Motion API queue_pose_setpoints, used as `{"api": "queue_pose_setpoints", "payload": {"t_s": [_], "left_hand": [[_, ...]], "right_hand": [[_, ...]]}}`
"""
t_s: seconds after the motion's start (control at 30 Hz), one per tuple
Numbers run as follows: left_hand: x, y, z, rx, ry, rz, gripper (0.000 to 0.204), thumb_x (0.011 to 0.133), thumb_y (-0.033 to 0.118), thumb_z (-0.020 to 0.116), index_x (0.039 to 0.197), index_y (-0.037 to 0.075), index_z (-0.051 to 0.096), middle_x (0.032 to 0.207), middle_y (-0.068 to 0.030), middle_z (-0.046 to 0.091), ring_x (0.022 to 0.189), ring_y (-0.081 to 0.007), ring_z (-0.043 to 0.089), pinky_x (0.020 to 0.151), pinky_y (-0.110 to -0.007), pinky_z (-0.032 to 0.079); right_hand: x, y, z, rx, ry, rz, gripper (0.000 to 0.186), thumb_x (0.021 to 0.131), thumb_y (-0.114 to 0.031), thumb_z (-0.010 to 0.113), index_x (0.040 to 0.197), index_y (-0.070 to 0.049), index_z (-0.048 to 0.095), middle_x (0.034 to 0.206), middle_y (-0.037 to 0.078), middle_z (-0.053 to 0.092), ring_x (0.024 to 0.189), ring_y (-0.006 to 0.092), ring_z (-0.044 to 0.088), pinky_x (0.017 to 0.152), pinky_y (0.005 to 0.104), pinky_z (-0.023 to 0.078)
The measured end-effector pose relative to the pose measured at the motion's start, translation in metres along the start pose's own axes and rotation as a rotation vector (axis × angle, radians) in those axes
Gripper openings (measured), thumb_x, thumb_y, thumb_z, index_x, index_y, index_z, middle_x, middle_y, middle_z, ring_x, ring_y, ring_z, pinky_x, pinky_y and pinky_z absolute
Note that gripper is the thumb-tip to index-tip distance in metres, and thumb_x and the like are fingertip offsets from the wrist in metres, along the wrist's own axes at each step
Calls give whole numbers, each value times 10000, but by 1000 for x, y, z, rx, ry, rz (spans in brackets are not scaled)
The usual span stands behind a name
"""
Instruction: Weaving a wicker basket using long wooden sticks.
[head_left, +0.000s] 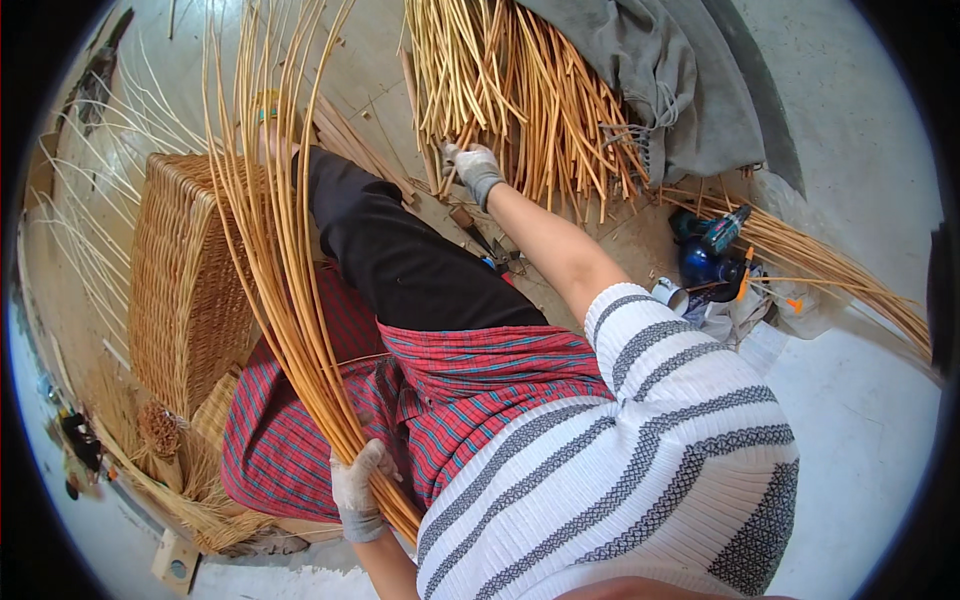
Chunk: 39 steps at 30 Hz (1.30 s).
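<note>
My left hand (358,492), in a pale work glove, is wrapped around the lower part of a bundle of long wicker rods (300,340). The rods slant up and away across my lap and fan out at their far ends. My right arm reaches forward to a large pile of wicker rods (520,100) on the floor. At the near ends of that pile my gloved right hand (473,170) is closed, its fingers curled at the rod tips. How many rods it grips is hidden.
A woven basket (185,290) with long loose stakes stands at the left. Grey cloth (650,80) covers part of the pile. Pliers (490,250) lie by my leg. To the right are a blue spray bottle (705,262) and another bundle of rods (830,265).
</note>
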<state>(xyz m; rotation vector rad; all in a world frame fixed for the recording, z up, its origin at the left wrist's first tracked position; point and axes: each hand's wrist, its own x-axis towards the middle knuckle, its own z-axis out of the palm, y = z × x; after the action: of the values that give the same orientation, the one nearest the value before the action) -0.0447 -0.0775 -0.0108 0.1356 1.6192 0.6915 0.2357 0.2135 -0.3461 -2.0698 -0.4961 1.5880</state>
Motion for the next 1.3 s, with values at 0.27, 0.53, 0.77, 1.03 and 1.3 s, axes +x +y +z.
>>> {"api": "queue_pose_setpoints", "payload": {"t_s": [0.27,0.53,0.77,1.03,1.3], "left_hand": [[7,-1,0,-8,9,-7,508,793,75,672,1266,-2,502,671,-39,544,519,-146,556,474,-321,538],[11,3,2,49,-16,-19,518,832,133,688,1292,-5,493,683,-24,490,539,-133,509,482,-296,485],[28,-2,-11,70,-42,-60,547,854,150,667,1340,18,454,712,-27,488,574,-142,519,507,-303,488],[34,-9,-18,-22,-78,-99,549,840,142,695,1323,17,467,705,-33,486,573,-148,514,503,-307,497],[35,-2,-14,-92,-87,-125,562,824,123,711,1323,1,484,697,-37,494,570,-150,513,500,-308,494]], "right_hand": [[56,72,-232,-103,194,144,239,1002,-219,504,1161,-107,642,866,112,671,668,221,611,637,368,535],[-12,76,-169,-710,359,-276,733,873,-386,706,1460,-47,429,1454,212,478,1308,342,506,1074,431,435],[-58,62,-69,-321,293,-733,405,912,10,548,1293,-127,567,1074,100,657,979,256,654,970,361,527],[3,-7,-66,-1517,-261,-813,252,981,-346,521,1015,-136,657,841,120,707,762,271,696,735,436,561],[28,17,-176,-1237,24,-427,501,944,-438,591,1326,-123,515,1290,168,627,1086,333,663,922,447,539]]}}
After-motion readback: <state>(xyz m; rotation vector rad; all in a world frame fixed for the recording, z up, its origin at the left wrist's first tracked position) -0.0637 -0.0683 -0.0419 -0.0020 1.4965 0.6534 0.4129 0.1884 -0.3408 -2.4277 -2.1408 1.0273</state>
